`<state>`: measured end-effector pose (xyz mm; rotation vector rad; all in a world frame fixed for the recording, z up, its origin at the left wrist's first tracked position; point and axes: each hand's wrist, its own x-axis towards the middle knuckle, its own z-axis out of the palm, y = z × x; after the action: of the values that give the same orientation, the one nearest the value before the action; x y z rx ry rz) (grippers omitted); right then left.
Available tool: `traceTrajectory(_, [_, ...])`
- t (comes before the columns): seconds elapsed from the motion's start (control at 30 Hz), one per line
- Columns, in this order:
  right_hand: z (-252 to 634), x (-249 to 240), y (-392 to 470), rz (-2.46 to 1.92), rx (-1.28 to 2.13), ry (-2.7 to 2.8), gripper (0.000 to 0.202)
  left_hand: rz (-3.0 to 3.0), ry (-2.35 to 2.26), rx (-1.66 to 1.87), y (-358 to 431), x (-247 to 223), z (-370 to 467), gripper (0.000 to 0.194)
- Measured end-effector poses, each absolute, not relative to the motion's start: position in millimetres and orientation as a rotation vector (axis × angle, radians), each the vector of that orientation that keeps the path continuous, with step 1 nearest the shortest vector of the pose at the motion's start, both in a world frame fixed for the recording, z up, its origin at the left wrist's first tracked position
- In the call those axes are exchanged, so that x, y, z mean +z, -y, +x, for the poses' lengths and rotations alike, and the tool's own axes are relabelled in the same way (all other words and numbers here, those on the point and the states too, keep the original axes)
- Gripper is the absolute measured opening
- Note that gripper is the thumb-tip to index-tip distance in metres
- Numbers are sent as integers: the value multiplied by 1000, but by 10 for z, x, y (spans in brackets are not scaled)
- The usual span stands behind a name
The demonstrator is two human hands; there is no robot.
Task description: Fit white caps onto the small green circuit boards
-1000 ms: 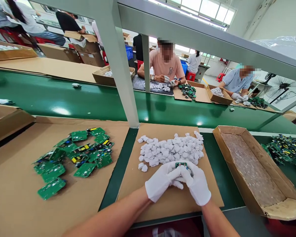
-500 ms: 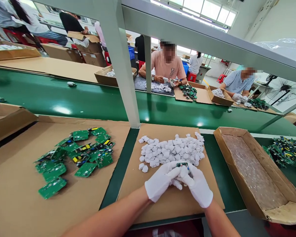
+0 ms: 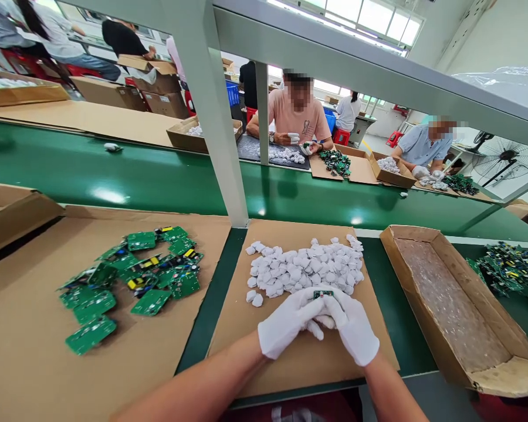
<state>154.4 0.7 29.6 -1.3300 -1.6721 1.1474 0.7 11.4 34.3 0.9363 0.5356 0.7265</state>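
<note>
My left hand [image 3: 289, 319] and my right hand [image 3: 352, 323], both in white gloves, meet over a sheet of brown cardboard [image 3: 250, 375]. Their fingers close together around a small green circuit board [image 3: 323, 294], whose top edge shows between them; the rest of it is covered by the gloves. Just beyond the fingertips lies a heap of small white pieces [image 3: 305, 266], too small to name. To the left, a loose pile of green circuit boards [image 3: 151, 302] with yellow and black components rests on another cardboard sheet [image 3: 26, 351].
A shallow cardboard box [image 3: 453, 305] stands at my right, with more circuit boards [image 3: 514, 275] beyond it. A metal post [image 3: 229, 135] rises ahead from the bench. Behind it runs a green conveyor belt [image 3: 176, 184] carrying a few small items; co-workers [image 3: 297, 117] sit across it.
Small items on the conveyor have moved left. My right fingers have shifted slightly around the circuit board, while both hands stay in nearly the same place.
</note>
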Motion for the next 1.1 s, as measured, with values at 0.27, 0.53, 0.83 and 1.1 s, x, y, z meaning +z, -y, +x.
traceTrajectory(0.27, [1499,308,18,-1356,1130,1672,37,892,-480,771,-139,184,10,35])
traceTrajectory(0.53, [1532,265,32,-1346,1283,1589,41,888,-499,758,-118,251,26,35])
traceTrajectory(0.83, [1554,206,32,-1357,1249,1578,51,723,-450,740,-136,207,23,42])
traceTrajectory(1.1, [1497,278,57,-1436,943,1741,29,742,-472,750,-118,200,35,28])
